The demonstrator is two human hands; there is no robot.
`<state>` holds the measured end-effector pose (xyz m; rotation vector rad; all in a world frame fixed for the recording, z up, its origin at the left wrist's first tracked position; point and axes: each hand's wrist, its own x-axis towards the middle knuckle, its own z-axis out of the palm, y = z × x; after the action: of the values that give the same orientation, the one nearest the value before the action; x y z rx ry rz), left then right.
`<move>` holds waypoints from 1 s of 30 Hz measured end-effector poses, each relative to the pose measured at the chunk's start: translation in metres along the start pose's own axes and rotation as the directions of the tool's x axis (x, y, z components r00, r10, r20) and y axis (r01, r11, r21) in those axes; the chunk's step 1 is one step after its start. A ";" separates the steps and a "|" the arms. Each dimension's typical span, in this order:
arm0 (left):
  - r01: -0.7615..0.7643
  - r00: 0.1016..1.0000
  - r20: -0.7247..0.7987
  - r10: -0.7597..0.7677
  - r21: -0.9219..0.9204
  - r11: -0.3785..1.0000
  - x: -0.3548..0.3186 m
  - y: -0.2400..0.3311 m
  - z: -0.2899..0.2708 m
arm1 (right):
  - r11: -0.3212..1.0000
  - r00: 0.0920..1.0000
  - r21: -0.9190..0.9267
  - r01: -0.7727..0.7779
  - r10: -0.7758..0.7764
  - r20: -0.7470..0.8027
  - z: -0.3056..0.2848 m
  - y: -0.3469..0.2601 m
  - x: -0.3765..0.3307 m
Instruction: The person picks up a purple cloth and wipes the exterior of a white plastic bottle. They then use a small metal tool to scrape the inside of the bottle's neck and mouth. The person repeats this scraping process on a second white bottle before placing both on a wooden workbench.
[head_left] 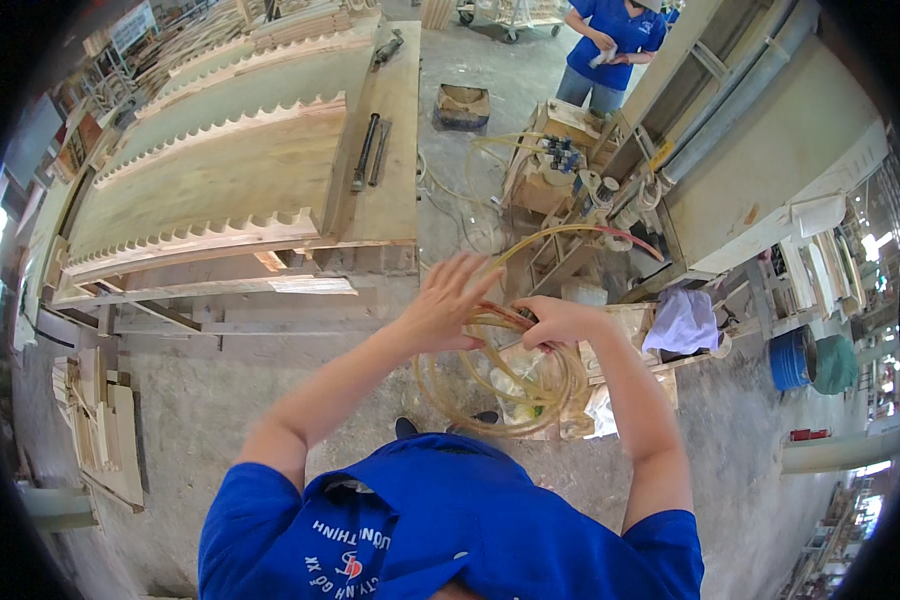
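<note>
Between your two hands hangs a translucent yellow hose (575, 385), gathered in loose loops in front of your body. Your right hand (560, 322) is curled around the top of the loops and appears to bear them. Your left hand (450, 300), just beside it, has its fingers spread at the near-left side of the bundle; you cannot tell from this view whether its thumb presses on a strand.

Judging by the loops, the coiling looks well under way: several turns are gathered, while one stretch arcs away beyond your right hand and turns reddish toward its far end, so that length seems left to bring in. No tie shows around the bundle.

Ahead and to the left of your left hand stands a wooden table (398, 150), bearing scalloped wooden strips (190, 247) on flat panels and two long dark tools (365, 150) side by side. Below your hands is a grey, scuffed concrete floor (270, 400). To the right of your right hand lies a white cloth (684, 320), with a blue drum (790, 360) farther out. Well beyond both hands, a co-worker (620, 40) in a blue shirt stands in the workshop.
</note>
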<state>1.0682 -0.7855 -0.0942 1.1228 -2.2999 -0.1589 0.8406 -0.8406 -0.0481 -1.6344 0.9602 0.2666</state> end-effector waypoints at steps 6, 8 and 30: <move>0.167 0.975 0.222 -0.012 -0.695 0.699 0.080 0.000 0.053 | 0.995 0.995 0.067 0.075 -0.070 -0.069 -0.055 0.018 -0.028; 0.212 0.977 0.154 -0.146 -0.675 0.707 0.098 -0.011 0.077 | 0.962 0.967 0.206 0.180 -0.135 -0.214 -0.076 0.035 -0.035; 0.307 0.659 -0.368 -0.655 -0.664 0.682 0.237 -0.020 0.137 | 0.864 0.155 -0.073 0.499 -0.171 -0.973 -0.151 0.175 -0.065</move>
<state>0.8934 -0.9963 -0.1108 1.2430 -1.2065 -0.5731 0.6286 -0.9476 -0.0840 -1.6094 1.3731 -1.3933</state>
